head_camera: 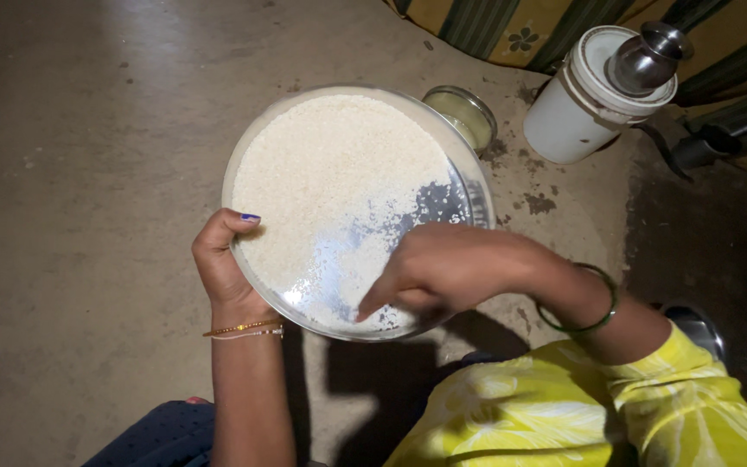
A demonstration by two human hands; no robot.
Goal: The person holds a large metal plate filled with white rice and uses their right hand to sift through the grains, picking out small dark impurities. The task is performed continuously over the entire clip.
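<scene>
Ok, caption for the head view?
Left hand grips the steel plate of rice; right hand picks through grains.
</scene>
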